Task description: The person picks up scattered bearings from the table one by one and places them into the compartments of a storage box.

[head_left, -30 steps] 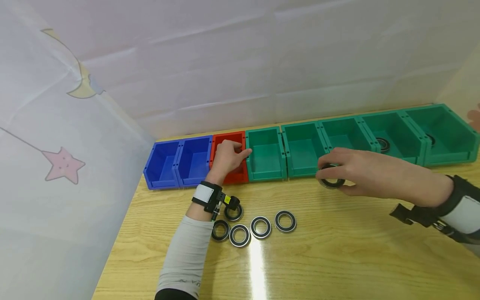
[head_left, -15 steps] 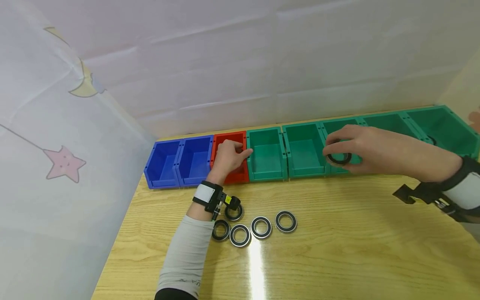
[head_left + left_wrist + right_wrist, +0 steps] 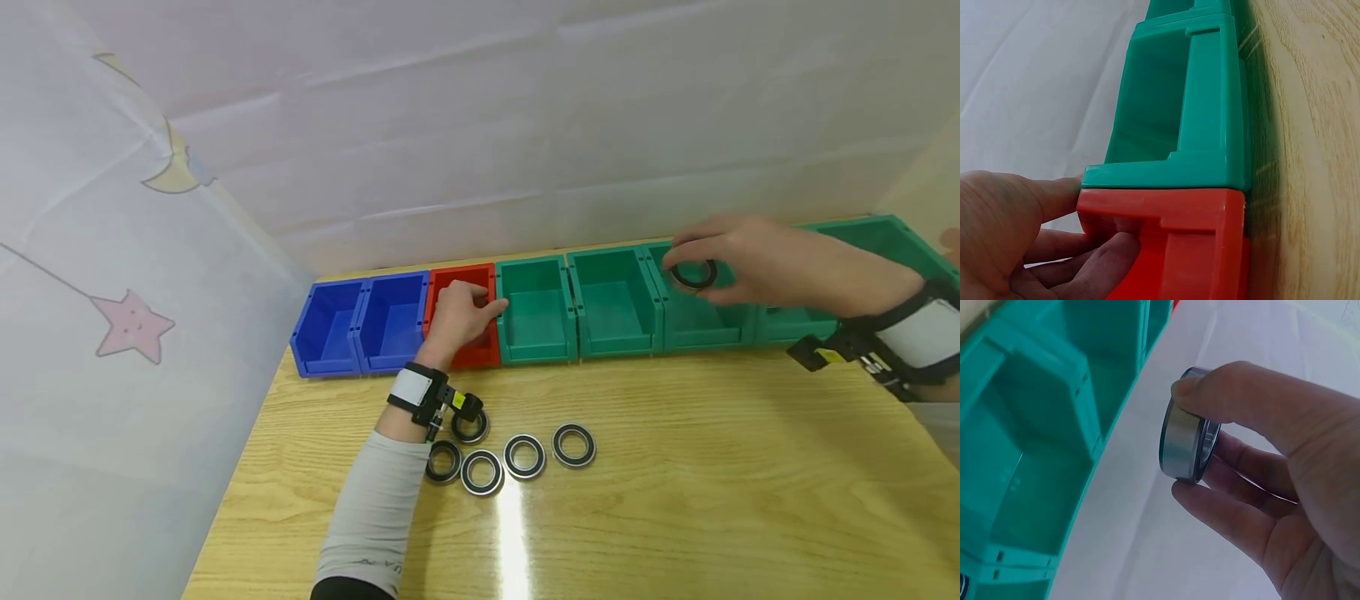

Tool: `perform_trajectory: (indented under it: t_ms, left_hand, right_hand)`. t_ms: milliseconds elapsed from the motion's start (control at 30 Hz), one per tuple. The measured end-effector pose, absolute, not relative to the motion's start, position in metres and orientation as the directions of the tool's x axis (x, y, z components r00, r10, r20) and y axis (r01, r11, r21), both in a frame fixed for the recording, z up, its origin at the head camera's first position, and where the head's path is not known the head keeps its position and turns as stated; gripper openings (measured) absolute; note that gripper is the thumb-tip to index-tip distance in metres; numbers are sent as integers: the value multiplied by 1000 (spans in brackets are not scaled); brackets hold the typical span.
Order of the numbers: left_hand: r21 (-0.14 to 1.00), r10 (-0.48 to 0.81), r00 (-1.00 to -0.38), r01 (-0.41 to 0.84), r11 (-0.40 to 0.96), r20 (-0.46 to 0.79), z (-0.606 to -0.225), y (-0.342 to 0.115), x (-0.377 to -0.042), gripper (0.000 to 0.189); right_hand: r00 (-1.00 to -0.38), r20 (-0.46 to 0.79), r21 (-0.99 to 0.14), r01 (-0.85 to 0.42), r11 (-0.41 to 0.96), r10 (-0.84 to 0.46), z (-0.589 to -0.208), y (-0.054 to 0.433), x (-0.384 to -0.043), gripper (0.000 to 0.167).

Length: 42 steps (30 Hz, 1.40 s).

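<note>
Right hand moved over green bin, pinching bearing; loose left hand partly covers red bin.

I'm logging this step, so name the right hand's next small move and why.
I'd lean towards lowering the right hand and releasing the bearing into the head view's third green bin from the left: that hand pinches the bearing in the air, seemingly over the bin, whose visible part shows no other.

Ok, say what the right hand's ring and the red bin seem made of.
Ring: likely polished steel, its outer band gleaming grey, with a dark, perhaps rubber face. Red bin: probably moulded plastic, smooth, evenly coloured, slightly glossy.
</note>
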State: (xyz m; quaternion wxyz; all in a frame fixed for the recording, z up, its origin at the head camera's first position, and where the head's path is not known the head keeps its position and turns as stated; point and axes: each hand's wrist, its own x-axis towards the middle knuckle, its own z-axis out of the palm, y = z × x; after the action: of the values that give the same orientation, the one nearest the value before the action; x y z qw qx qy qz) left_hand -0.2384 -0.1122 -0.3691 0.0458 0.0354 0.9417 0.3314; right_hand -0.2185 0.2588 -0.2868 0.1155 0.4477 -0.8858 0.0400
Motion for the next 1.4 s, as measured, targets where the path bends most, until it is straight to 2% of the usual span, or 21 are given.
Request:
perform_trajectory:
  t_ms: [133, 867, 1400]
  left_hand:
    - [631, 103, -993, 44, 775, -57, -370, -111, -238, 52]
    - [619, 102, -993, 40, 784, -64, -368, -111, -237, 53]
    - [623, 100, -993, 41, 781, -59, -370, -112, -237, 51]
  right_hand:
    - [-613, 211, 26, -775, 631, -761, -288, 266, -226, 56]
    - [-713, 142, -78, -699, 711, -686, -313, 276, -247, 53]
    - [-750, 68, -140, -660, 738, -658, -335, 276, -258, 47]
